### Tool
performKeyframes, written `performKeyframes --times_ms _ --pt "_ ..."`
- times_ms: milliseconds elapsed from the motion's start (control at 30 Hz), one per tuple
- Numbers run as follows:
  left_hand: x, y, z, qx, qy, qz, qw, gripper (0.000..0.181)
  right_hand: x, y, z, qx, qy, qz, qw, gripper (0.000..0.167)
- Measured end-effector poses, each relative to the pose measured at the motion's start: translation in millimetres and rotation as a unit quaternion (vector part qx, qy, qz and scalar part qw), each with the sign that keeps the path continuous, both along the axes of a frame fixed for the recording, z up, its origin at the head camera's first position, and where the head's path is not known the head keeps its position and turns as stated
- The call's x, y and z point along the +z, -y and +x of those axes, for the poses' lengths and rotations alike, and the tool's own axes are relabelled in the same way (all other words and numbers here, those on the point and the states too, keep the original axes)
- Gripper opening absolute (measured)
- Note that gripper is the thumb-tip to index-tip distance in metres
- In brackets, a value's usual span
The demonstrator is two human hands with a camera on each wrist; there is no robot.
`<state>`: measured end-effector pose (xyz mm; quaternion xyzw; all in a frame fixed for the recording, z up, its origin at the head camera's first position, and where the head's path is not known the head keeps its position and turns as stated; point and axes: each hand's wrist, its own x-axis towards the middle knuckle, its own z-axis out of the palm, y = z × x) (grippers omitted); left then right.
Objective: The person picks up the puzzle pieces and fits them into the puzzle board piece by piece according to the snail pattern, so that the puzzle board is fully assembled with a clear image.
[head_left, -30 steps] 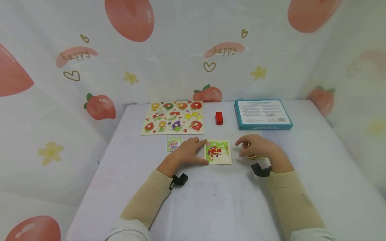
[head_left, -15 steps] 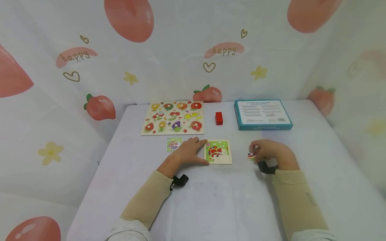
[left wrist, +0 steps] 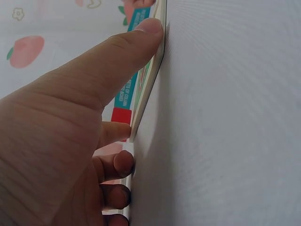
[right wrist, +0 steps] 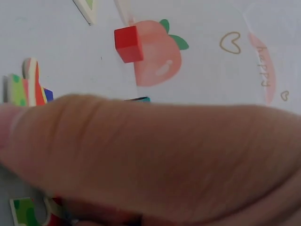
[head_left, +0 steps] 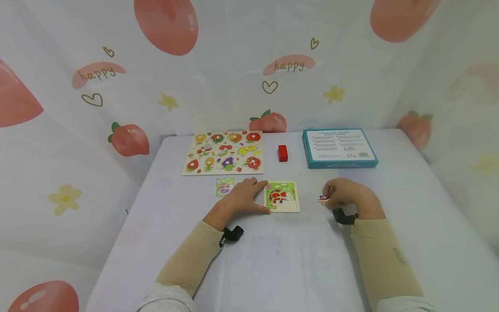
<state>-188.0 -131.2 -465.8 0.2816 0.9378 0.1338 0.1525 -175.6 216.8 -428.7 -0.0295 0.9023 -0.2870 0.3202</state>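
Note:
A small wooden jigsaw tray (head_left: 287,206) with a partly filled snail picture lies flat at the table's middle. My left hand (head_left: 243,197) rests along its left side, thumb and forefinger fairly straight, their tips at the two left corners. To the right of the tray, my right hand (head_left: 345,193) pinches a jigsaw piece (head_left: 322,199) with red, white, blue and green on it. In the right wrist view that piece (right wrist: 32,87) shows past the thumb, which covers most of the view. Another green and red piece (right wrist: 24,212) is partly visible below the thumb.
A fruit peg puzzle board (head_left: 223,152) lies at the back left. A red block (head_left: 283,153) stands behind the tray, and a teal-edged box (head_left: 340,148) at the back right. A small snail picture card (head_left: 225,186) lies left of the left hand.
My right hand has moved right, away from the tray's side, and closed its fingertips on a jigsaw piece, lifting it slightly. The left hand and tray have stayed put.

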Motion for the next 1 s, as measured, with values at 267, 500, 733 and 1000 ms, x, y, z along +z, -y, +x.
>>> performKeyframes --times_ms 267,500,733,1000 --pt "0.7 0.3 0.3 -0.005 -0.001 0.003 1.0000 0.101 7.4 -0.4 -3.4 0.006 -0.042 -0.006 0.9991 0.029" --pt "0.9 0.4 0.5 0.000 0.002 0.003 1.0000 0.101 22.8 3.9 -1.5 -0.007 -0.083 -0.020 0.9963 0.032" --pt "0.5 0.1 0.6 -0.002 -0.001 0.000 1.0000 0.101 30.6 13.5 2.6 -0.012 -0.109 -0.054 0.9926 0.033" --pt "-0.5 0.0 0.0 -0.001 -0.003 -0.003 1.0000 0.102 29.9 35.0 5.6 0.008 -0.134 -0.077 0.9879 0.031"
